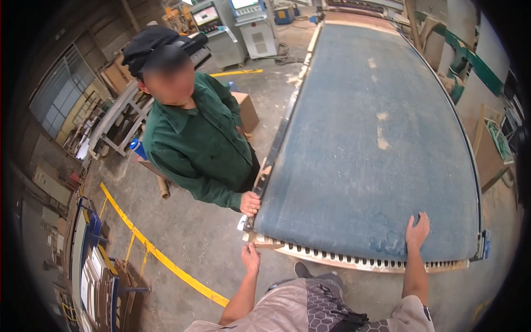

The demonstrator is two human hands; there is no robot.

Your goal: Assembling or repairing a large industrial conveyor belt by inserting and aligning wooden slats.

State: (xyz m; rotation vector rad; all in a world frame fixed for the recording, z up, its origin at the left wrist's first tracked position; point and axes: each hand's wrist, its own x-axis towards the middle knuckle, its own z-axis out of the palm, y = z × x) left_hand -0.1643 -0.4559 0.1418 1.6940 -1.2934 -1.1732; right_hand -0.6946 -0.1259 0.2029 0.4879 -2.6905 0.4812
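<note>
At 2 o'clock we see the belt, matt, blue-grey and rubber-like, dulled by pale powdery patches and roughened at 4 o'clock. At 5 we note a pale slotted strip, its material unclear. At 8, yellow paint coats the scuffed, matt concrete floor. At 10 we find a shirt of soft green cloth; at 11, a matt, cardboard-like box; at 12, a smooth, metal-looking cabinet.
</note>
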